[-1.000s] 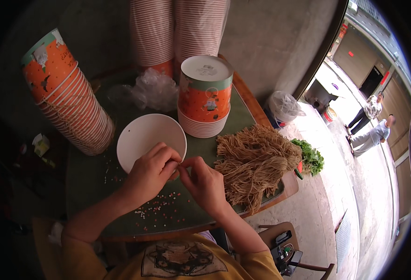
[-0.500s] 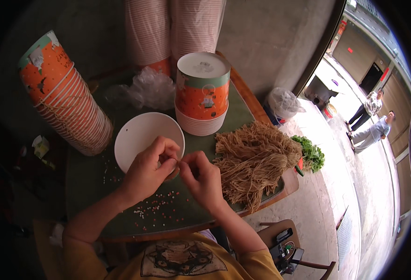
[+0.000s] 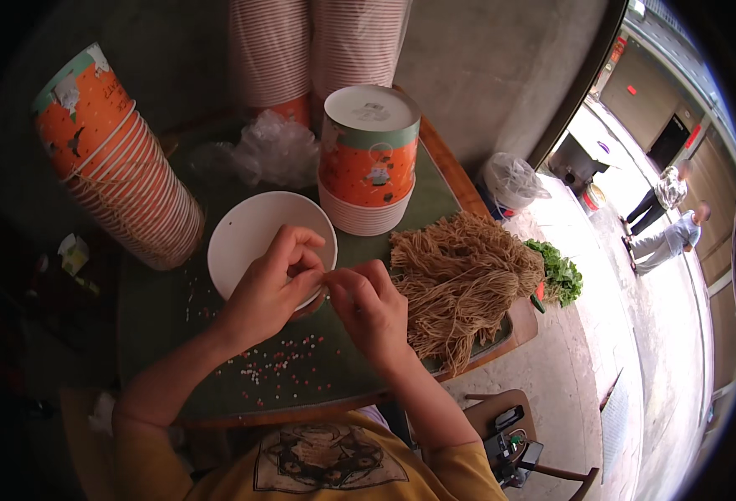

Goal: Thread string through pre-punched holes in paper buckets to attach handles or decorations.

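Note:
My left hand [image 3: 272, 288] is over the near right rim of a white paper bowl [image 3: 238, 242], with its thumb and fingers closed in a pinch. My right hand [image 3: 374, 316] meets it just right of the bowl, its thumb and forefinger pressed together as well. Whatever is pinched between the fingertips is too small to make out. A dark speck shows on the bowl's inner wall. Small white, pink and red beads [image 3: 280, 361] lie scattered on the green tabletop below my hands, and a few more are left of the bowl.
A leaning stack of orange paper tubs [image 3: 126, 184] stands left; upturned tubs [image 3: 369, 167] stand behind the bowl beside crumpled plastic [image 3: 278, 150]. Brown noodle-like strands [image 3: 468, 288] and leafy greens [image 3: 556, 271] lie right. A chair [image 3: 510, 409] holds gadgets. Two people [image 3: 668, 221] stand outside.
My right hand has turned slightly, its fingers curled closer to my left fingertips. My left fingers have shifted a little. The whole view has moved slightly.

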A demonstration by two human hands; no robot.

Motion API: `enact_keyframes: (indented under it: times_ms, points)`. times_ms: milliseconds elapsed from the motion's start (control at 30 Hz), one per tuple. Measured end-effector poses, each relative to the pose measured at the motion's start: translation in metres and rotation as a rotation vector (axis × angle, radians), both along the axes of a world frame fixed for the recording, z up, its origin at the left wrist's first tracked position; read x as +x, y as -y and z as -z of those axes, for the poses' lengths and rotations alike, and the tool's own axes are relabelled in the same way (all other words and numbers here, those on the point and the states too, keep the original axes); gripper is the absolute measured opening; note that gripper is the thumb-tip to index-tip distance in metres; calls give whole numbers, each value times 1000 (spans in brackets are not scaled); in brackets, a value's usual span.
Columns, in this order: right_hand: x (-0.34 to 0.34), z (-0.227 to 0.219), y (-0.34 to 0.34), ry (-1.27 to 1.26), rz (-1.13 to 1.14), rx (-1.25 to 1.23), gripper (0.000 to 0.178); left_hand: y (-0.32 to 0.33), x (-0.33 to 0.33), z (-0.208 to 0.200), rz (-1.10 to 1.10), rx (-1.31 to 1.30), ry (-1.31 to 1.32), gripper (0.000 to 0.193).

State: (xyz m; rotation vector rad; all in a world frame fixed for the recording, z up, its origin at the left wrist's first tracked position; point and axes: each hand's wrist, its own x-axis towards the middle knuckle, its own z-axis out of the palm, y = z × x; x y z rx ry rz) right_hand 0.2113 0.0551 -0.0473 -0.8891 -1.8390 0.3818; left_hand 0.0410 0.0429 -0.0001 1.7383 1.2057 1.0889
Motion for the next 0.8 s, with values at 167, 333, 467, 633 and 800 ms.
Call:
enact_keyframes:
  times_ms: [167,333,467,633,800]
  points:
    - [5,-3,-6,176,21,261,27,0,0,0,-9,-102,47,26]
    - [-3,-14,-10,64,-69,-65,16,-1,-2,7,-15,22,-37,24]
    - [9,-29,-20,-442,-413,-1044,13,-3,-4,10,-2,29,-33,22]
    - [10,-16,-8,-452,-418,-886,14,-4,-3,11,0,37,-29,21]
    - [5,-11,-6,-140,-216,-384,10,-4,-2,7,9,3,-28,20]
